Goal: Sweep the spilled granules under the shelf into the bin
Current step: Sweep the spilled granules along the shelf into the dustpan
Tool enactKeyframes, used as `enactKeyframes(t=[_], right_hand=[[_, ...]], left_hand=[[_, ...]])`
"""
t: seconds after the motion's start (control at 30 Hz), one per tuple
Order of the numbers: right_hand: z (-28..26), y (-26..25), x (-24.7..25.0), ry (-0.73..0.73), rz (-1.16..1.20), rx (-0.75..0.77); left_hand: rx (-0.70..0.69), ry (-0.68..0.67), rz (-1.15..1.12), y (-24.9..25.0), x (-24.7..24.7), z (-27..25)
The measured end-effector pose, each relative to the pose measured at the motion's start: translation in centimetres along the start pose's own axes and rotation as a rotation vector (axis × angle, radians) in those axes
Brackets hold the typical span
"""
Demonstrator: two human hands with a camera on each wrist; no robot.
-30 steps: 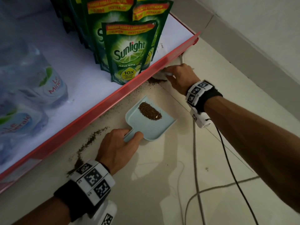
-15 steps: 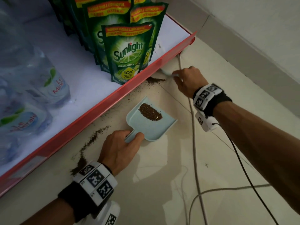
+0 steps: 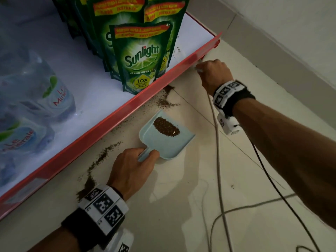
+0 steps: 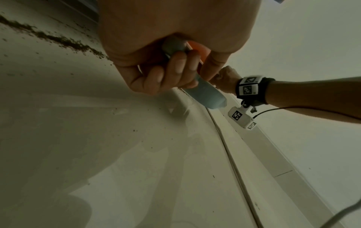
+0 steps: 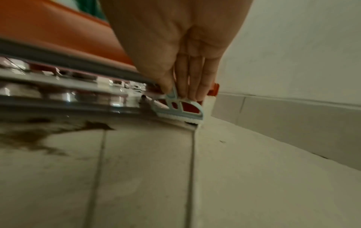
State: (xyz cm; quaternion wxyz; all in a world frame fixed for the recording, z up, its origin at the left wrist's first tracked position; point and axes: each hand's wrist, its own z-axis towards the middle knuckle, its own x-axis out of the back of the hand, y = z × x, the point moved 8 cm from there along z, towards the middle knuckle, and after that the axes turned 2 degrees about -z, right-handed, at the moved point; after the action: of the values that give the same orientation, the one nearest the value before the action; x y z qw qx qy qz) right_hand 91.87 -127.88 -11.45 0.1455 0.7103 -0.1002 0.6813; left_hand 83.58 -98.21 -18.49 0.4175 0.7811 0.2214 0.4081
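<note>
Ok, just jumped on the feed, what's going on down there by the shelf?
A person is sweeping spilled granules off the floor. The left hand grips the handle of a light blue dustpan resting on the tiles, with a pile of granules already in it. The right hand holds a small brush down at the floor by the corner of the red shelf edge. Loose granules remain along the shelf, and another trail lies left of the pan.
</note>
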Motion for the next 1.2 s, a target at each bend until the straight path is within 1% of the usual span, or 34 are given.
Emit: enactKeyframes(t=[0.07, 0.17, 0.27, 0.33, 0.4, 0.43, 0.5, 0.57, 0.63, 0.67, 0.7, 0.83, 0.9, 0.97, 1.03, 1.07, 1.1, 1.13, 1.2], right_hand=[[0.4, 0.1, -0.9, -0.061, -0.002, 0.033], [-0.9, -1.2, -1.0, -0.072, 0.081, 0.142], [-3.1, -3.2, 0.5, -0.021, 0.244, 0.332], [-3.2, -3.2, 2.1, 0.061, 0.297, 0.374], [-1.8, -2.1, 2.6, 0.136, 0.260, 0.321], [-0.8, -1.4, 2.3, 0.142, 0.211, 0.269], [1.1, 0.0, 0.8, 0.087, 0.122, 0.145], [2.0, 1.0, -0.7, 0.039, 0.101, 0.036], [1.9, 0.8, -1.8, 0.023, 0.124, -0.010], [1.4, 0.1, -2.2, 0.018, 0.147, 0.007], [0.6, -1.0, -2.4, 0.016, 0.178, 0.059], [-4.2, -6.0, -1.8, 0.012, 0.320, 0.373], [-5.8, -6.6, -1.0, 0.042, 0.324, 0.439], [-5.7, -5.7, 0.0, 0.117, 0.328, 0.395], [-4.2, -3.5, 0.6, 0.165, 0.294, 0.255], [-3.4, -2.3, 0.6, 0.163, 0.259, 0.172], [-2.8, -1.2, 0.3, 0.141, 0.228, 0.106], [-2.4, -0.7, -0.2, 0.102, 0.208, 0.073], [-2.7, -1.3, -1.3, 0.013, 0.224, 0.109]], left_hand=[[0.005, -0.003, 0.006, -0.2, -0.1, 0.1], [0.005, -0.001, -0.001, -0.3, -0.1, 0.1], [-0.014, 0.004, -0.005, -0.3, 0.0, 0.1], [-0.021, 0.001, -0.013, -0.2, 0.0, 0.2], [-0.019, 0.001, -0.025, -0.1, -0.1, 0.4], [-0.020, 0.002, -0.029, -0.1, -0.2, 0.4], [-0.031, 0.002, -0.028, 0.1, -0.3, 0.5], [-0.046, 0.001, -0.032, 0.2, -0.5, 0.5], [-0.043, 0.001, -0.033, 0.0, -0.5, 0.4], [-0.036, -0.001, -0.031, -0.1, -0.6, 0.4], [-0.031, -0.003, -0.029, -0.3, -0.6, 0.4], [-0.031, 0.004, -0.039, -0.5, -0.4, 0.4], [-0.035, 0.003, -0.044, -0.3, -0.3, 0.6], [-0.049, 0.003, -0.043, 0.1, -0.5, 0.7], [-0.064, 0.001, -0.037, 0.5, -0.7, 0.9], [-0.068, 0.001, -0.035, 0.7, -0.8, 0.9], [-0.068, 0.000, -0.033, 0.8, -0.9, 0.9], [-0.063, 0.001, -0.028, 0.8, -0.9, 0.8], [-0.044, 0.003, -0.019, 0.7, -1.0, 0.8]])
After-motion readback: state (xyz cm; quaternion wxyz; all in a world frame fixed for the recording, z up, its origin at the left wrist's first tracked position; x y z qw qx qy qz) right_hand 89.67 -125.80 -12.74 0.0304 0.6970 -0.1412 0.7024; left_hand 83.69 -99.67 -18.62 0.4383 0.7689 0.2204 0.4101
